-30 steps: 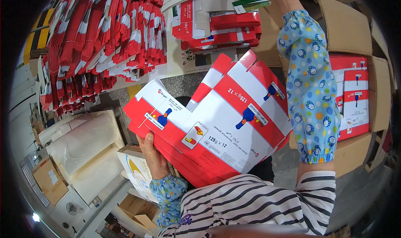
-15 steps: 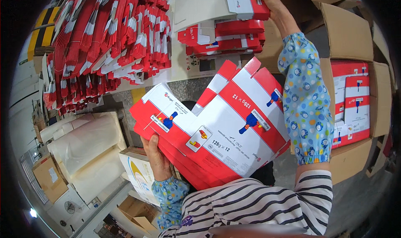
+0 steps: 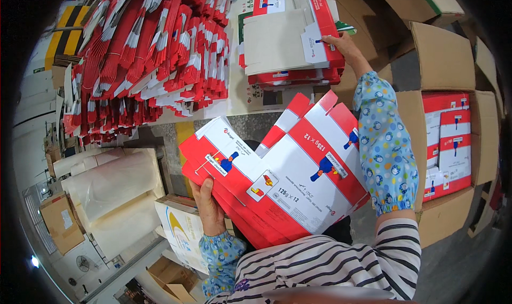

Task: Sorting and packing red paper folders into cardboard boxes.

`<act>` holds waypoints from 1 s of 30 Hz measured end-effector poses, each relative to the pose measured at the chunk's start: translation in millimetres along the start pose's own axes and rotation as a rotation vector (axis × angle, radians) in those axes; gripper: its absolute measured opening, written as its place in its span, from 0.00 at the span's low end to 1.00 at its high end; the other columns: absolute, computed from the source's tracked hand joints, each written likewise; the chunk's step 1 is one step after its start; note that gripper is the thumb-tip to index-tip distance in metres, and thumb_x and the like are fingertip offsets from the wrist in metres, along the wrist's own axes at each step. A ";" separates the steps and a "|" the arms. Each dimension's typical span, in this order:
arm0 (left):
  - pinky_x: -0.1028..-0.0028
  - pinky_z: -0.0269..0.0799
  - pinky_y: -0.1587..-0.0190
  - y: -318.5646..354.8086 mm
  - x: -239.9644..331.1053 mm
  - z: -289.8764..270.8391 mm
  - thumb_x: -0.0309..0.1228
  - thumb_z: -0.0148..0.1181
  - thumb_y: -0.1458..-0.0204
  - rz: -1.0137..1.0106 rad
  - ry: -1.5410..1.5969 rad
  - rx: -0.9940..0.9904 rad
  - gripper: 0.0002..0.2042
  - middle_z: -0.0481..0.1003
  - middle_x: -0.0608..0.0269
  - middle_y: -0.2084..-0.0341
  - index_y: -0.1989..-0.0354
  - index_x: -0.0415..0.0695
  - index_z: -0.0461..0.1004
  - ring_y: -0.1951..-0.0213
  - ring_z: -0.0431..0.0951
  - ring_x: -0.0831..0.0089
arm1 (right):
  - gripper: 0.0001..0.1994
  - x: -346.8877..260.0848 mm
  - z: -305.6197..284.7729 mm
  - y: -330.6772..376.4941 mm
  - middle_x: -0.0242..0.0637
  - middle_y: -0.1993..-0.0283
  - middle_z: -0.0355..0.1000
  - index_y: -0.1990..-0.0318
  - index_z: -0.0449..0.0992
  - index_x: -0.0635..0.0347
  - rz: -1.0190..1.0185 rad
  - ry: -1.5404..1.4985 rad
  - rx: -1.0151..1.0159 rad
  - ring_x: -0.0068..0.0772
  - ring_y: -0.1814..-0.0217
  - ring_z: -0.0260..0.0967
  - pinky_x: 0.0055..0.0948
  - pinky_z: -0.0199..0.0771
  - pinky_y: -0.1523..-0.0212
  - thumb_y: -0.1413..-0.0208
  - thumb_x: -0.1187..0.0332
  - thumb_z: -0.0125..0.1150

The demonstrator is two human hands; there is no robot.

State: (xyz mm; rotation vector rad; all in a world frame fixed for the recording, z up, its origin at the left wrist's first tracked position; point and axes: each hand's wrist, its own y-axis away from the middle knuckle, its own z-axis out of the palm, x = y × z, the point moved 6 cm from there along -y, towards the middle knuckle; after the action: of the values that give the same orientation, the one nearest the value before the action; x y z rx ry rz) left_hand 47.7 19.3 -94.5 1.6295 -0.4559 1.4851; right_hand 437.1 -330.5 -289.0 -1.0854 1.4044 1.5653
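Against my lap, my left hand (image 3: 209, 205) grips a bundle of flat printed carton blanks (image 3: 298, 181), red and white with blue figures. Its thumb lies over their left edge and the other fingers are hidden beneath. At the far side, my right hand (image 3: 344, 48) pinches the right edge of another carton blank (image 3: 274, 41), whose plain greyish inside faces up. That blank rests over a pile of similar red and white blanks (image 3: 298, 79) on the table.
Tall, leaning stacks of folded red and white cartons (image 3: 154, 48) fill the table's left. On the right, an open brown cardboard box (image 3: 448, 213) holds printed red and white cartons (image 3: 457, 144). Further boxes and a plastic-wrapped sheet stack (image 3: 114, 181) stand at left.
My right hand has come nearer to me, bringing the grey-sided blank with it. The bundle in my left hand sits slightly further right and lower in view.
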 end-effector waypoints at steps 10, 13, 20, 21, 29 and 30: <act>0.64 0.72 0.44 -2.3 -5.9 -3.5 0.38 0.66 0.50 0.000 0.013 -0.007 0.36 0.67 0.54 0.45 0.35 0.43 0.54 0.45 0.72 0.63 | 0.21 -22.1 3.2 6.8 0.43 0.71 0.77 0.65 0.78 0.72 0.002 0.404 0.120 0.35 0.71 0.75 0.32 0.75 0.68 0.59 0.59 0.70; 0.64 0.72 0.44 -0.8 -4.5 1.4 0.38 0.67 0.50 -0.016 0.011 -0.005 0.37 0.67 0.53 0.45 0.35 0.43 0.55 0.45 0.72 0.63 | 0.22 -19.5 2.2 2.2 0.46 0.70 0.77 0.64 0.79 0.73 0.015 0.463 0.159 0.38 0.70 0.76 0.33 0.76 0.66 0.59 0.59 0.69; 0.64 0.72 0.45 -1.0 -2.3 -1.3 0.38 0.67 0.50 -0.008 0.015 -0.005 0.37 0.67 0.53 0.45 0.35 0.43 0.54 0.46 0.72 0.63 | 0.28 -4.3 5.6 -17.9 0.55 0.60 0.77 0.58 0.76 0.77 0.042 0.609 0.189 0.47 0.59 0.77 0.38 0.78 0.55 0.58 0.56 0.69; 0.64 0.72 0.45 -1.7 -3.5 0.3 0.38 0.67 0.50 -0.011 0.018 -0.002 0.37 0.67 0.53 0.45 0.35 0.43 0.55 0.46 0.72 0.63 | 0.30 1.2 1.4 -24.0 0.59 0.55 0.74 0.55 0.74 0.78 0.054 0.627 0.182 0.50 0.53 0.75 0.39 0.76 0.50 0.58 0.57 0.69; 0.64 0.71 0.44 -1.2 -3.9 0.2 0.35 0.66 0.50 0.016 0.042 -0.009 0.35 0.68 0.55 0.46 0.35 0.42 0.56 0.46 0.72 0.64 | 0.37 8.3 7.5 -30.0 0.66 0.43 0.66 0.45 0.64 0.80 0.085 0.707 0.154 0.59 0.39 0.66 0.41 0.66 0.37 0.55 0.55 0.66; 0.65 0.71 0.44 -2.4 -5.2 2.5 0.34 0.66 0.50 0.019 0.059 -0.027 0.35 0.69 0.55 0.46 0.35 0.42 0.56 0.46 0.72 0.65 | 0.37 6.5 2.1 -31.0 0.65 0.43 0.66 0.45 0.64 0.79 0.067 0.732 0.172 0.60 0.39 0.66 0.44 0.66 0.38 0.54 0.53 0.66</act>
State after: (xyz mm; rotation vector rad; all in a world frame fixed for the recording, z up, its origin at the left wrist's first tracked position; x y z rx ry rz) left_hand 50.0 17.2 -100.0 1.5596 -0.4577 1.5309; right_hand 463.3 -324.9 -305.9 -1.6008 2.0203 1.0900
